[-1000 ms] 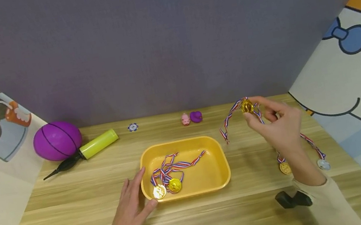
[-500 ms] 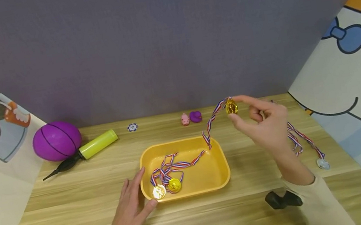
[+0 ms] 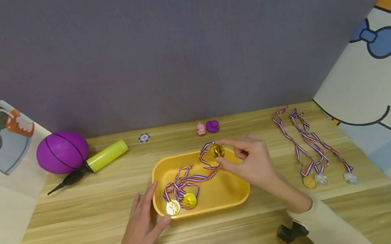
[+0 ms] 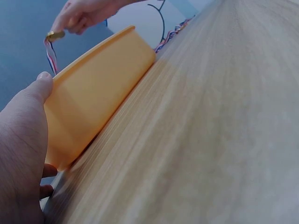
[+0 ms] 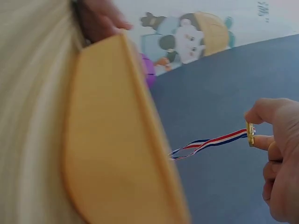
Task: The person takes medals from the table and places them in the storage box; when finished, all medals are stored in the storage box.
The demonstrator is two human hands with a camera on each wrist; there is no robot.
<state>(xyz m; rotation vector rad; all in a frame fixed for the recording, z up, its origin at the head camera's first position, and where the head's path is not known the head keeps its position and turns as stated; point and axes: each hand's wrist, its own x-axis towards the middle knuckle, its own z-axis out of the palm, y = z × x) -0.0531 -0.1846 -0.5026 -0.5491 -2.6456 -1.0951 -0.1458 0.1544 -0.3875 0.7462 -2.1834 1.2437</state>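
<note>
My right hand (image 3: 250, 163) pinches a gold medal (image 3: 217, 151) between thumb and forefinger over the back right of a yellow tray (image 3: 226, 196). Its striped ribbon (image 5: 210, 142) dangles toward the tray. Inside, at the front left, lie a pale gold medal (image 3: 172, 207) and a brighter gold medal (image 3: 189, 200), their ribbons (image 3: 184, 183) tangled together. My left hand (image 3: 141, 228) rests against the tray's left front corner, fingers extended along the left side and thumb at the front rim. In the left wrist view, that thumb (image 4: 43, 84) touches the tray's outer wall (image 4: 93, 98).
To the right lie a gold medal (image 3: 309, 182) and two silvery medals, one (image 3: 350, 178) farther out, with ribbons stretched backward. Along the back are a purple ball (image 3: 62, 153), a yellow-green pump (image 3: 106, 156), a chip (image 3: 144, 138), a pink pig (image 3: 201, 129) and a purple duck (image 3: 213, 126).
My right hand has carried the gold medal leftward and down, from above the table at the right to over the tray. The left hand and tray have stayed put.
</note>
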